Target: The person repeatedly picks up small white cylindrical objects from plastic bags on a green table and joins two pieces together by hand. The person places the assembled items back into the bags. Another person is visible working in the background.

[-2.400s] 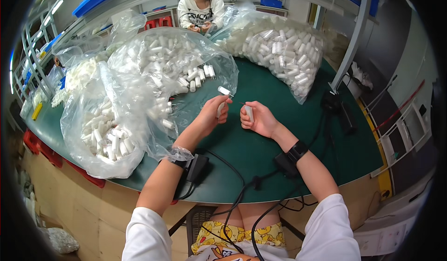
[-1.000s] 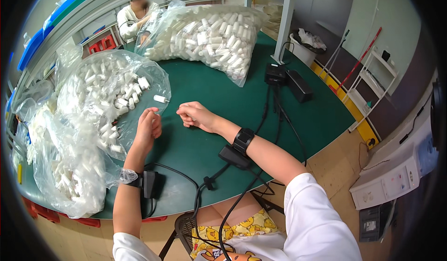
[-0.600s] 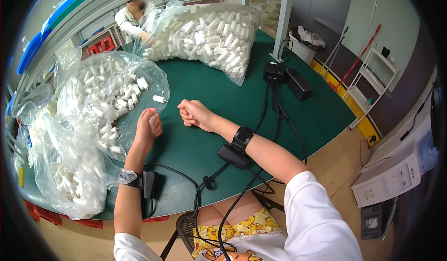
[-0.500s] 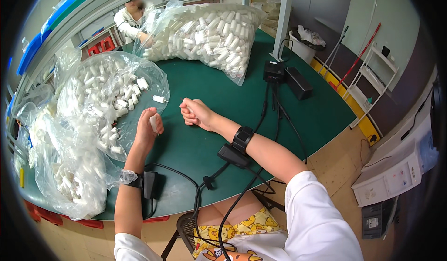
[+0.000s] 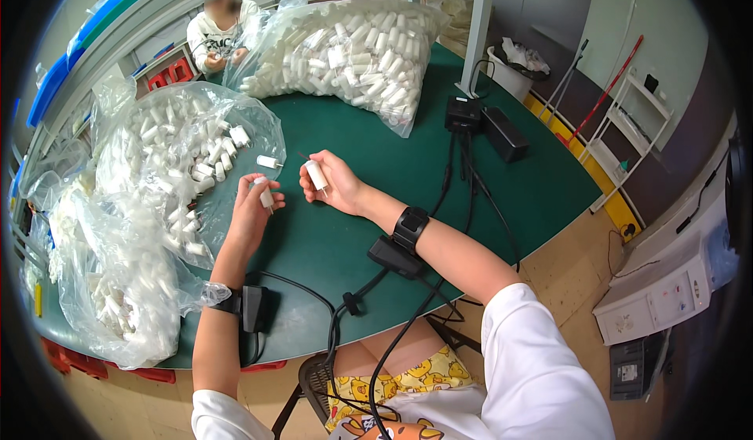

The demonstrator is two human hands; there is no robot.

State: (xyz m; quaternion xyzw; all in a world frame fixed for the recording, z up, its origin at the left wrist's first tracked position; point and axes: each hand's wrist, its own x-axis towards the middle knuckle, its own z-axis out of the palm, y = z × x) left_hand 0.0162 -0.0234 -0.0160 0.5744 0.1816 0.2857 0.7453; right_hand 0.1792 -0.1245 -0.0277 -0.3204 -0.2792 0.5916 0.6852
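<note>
In my left hand (image 5: 249,212), closed fingers grip a white cylinder (image 5: 267,198) with a thin pin at its lower end. My right hand (image 5: 342,187), just to the right, holds another white cylinder (image 5: 317,175), also with a pin pointing down. A thin dark sliver shows above the right fingertips; what it is I cannot make out. Beyond my left hand, a loose white cylinder (image 5: 268,161) lies on its side by the edge of an open clear plastic bag (image 5: 271,118). Many similar cylinders (image 5: 205,169) are spread in that bag.
A big clear bag of white cylinders (image 5: 369,56) stands at the far side of the green table (image 5: 408,275). Behind it sits another person (image 5: 223,36), hands together. Black adapters (image 5: 503,134) and cables lie at the right; cables also run from my wrists.
My right hand has turned and opened up, so its white cylinder now shows. My left hand has shifted slightly, showing its cylinder more. The other person has drawn back from the big bag.
</note>
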